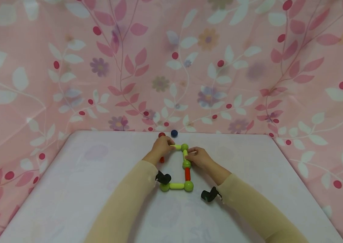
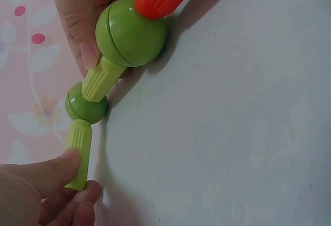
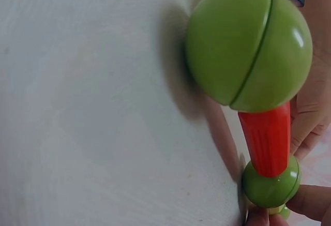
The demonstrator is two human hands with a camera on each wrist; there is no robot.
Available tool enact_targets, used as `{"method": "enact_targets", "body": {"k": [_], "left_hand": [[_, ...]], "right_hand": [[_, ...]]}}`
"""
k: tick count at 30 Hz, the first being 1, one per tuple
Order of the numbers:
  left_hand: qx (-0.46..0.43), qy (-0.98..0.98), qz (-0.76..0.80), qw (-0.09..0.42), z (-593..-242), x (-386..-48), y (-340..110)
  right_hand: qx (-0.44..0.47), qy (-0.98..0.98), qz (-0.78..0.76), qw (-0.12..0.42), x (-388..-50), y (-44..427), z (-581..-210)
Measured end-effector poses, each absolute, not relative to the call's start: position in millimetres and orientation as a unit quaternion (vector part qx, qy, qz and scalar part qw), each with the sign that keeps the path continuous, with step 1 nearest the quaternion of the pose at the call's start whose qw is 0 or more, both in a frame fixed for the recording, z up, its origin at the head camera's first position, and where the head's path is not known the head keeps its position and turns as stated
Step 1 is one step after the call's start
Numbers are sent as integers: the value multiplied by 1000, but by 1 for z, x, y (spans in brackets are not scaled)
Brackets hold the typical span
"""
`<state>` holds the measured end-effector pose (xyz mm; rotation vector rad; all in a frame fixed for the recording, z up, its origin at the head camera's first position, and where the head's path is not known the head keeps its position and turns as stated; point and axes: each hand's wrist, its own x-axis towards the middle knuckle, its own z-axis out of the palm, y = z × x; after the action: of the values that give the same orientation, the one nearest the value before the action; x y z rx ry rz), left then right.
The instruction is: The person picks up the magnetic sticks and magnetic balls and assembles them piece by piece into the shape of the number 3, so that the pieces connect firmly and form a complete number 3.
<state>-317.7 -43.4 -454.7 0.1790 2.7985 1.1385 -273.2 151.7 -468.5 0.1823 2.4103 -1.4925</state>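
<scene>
A chain of green balls and short sticks lies on the table. My left hand (image 1: 161,147) (image 2: 49,192) pinches the free end of a yellow-green stick (image 1: 176,147) (image 2: 80,146), whose other end joins the far green ball (image 1: 184,147) (image 2: 85,103). At the second yellow-green stick (image 1: 185,155) (image 2: 102,79) and middle green ball (image 1: 186,164) (image 2: 132,32) (image 3: 271,184), my right hand (image 1: 201,158) (image 3: 309,202) grips with thumb and fingers. A red stick (image 1: 188,174) (image 3: 266,143) links that ball to the near-right green ball (image 1: 189,186) (image 3: 248,47).
Another yellow-green stick (image 1: 177,186) runs left from the near-right ball to a near-left green ball (image 1: 165,187). Behind my left hand are a red ball (image 1: 162,134) and a dark blue ball (image 1: 174,133); a red piece (image 1: 162,160) shows beside its wrist. Floral cloth (image 1: 171,67) hangs behind the table.
</scene>
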Motion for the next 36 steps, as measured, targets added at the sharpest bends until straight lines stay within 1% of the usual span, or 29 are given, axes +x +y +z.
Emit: {"method": "enact_targets", "body": {"k": [8,13,28,36], "left_hand": [[60,922,377,63,-456,-318,-43],[53,919,384,78,-454,-316,-43],[42,912,395,102,-458,-318,-45],[54,913,393,95,-453,-315,-50]], "right_hand": [[66,843,-514,147,-274,152,-470],[64,841,-515,151,-273,152,-470],[65,828,-535,156,-272,152,-468],[70,830,-530,158,-272,151,-468]]}}
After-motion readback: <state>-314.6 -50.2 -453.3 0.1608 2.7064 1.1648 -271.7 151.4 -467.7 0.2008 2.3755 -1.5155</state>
